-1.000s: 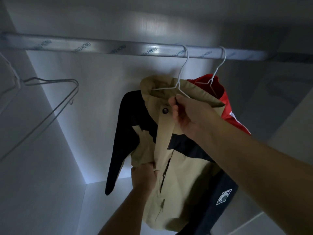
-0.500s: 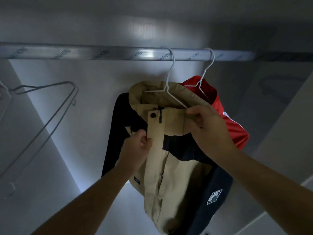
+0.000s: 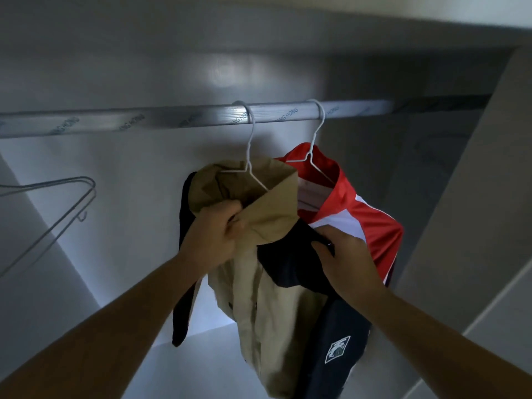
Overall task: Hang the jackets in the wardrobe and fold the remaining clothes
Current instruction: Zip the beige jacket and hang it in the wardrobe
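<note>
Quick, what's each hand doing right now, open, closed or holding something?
Left hand: closed, gripping the collar of the tan jacket.
Right hand: closed, gripping the same jacket's dark shoulder.

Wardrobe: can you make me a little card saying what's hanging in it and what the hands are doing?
rail: silver, across the top
tan jacket: tan and black, on left hanger
red jacket: on right hanger, beside the tan one
left hand: grips the tan jacket's collar
right hand: grips its black shoulder
spare hanger: bare wire, far left
</note>
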Tool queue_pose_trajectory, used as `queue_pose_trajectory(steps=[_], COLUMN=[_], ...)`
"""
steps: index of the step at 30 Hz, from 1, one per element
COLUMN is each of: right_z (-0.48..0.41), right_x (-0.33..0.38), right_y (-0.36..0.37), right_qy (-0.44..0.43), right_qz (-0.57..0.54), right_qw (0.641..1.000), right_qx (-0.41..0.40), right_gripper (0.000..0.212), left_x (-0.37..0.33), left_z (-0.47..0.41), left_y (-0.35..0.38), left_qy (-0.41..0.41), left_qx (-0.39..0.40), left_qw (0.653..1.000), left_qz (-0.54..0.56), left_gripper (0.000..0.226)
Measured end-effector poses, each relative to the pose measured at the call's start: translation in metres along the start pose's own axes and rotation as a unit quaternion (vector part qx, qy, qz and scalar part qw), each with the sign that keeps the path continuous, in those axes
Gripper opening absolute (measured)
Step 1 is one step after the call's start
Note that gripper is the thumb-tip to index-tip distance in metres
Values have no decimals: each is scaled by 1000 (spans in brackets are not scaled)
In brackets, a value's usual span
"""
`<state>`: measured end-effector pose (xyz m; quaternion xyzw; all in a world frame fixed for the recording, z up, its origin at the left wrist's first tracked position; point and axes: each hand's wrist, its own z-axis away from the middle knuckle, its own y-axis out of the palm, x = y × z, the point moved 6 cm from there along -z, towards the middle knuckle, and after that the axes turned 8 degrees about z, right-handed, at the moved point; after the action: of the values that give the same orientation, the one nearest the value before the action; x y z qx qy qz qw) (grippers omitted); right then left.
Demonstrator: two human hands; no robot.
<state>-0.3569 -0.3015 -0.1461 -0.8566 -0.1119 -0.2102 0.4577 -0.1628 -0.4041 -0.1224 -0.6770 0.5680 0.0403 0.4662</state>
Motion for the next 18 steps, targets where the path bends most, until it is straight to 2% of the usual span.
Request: queue_pose_trajectory(steps=[3, 5, 6, 8, 11, 13, 16, 18], right_z=[10, 13, 15, 22, 37, 44, 56, 62], right_x=[-1, -2, -1, 0, 0, 7, 29, 47], right_y=[8, 11, 13, 19, 26, 29, 35, 29], right_qy=[-6, -4, -7, -20, -36, -65, -135, -186], right_qz=[11, 4, 4, 24, 52, 80, 124, 116], right_qw=[1000, 999, 999, 995, 989, 985, 969, 957], right_qx=[8, 34, 53, 95, 133, 138, 164, 191], right_gripper=[23, 22, 22, 22, 23, 30, 48, 50], left_x=[-6, -20, -23, -15, -14, -17, -19, -18], left_z=[3, -10, -15, -19, -20, -33, -53, -53], left_y=[15, 17, 13, 8, 17, 23, 21, 18], left_qy=[21, 27, 14, -46, -169, -239, -302, -319], left_qx=[64, 35, -2, -37, -12, -36, -56, -52], left_qw=[998, 999, 1000, 998, 982, 963, 950, 946], left_qz=[-9, -8, 0, 21, 84, 118, 56, 16], left_gripper=[20, 17, 26, 33, 20, 39, 39, 35])
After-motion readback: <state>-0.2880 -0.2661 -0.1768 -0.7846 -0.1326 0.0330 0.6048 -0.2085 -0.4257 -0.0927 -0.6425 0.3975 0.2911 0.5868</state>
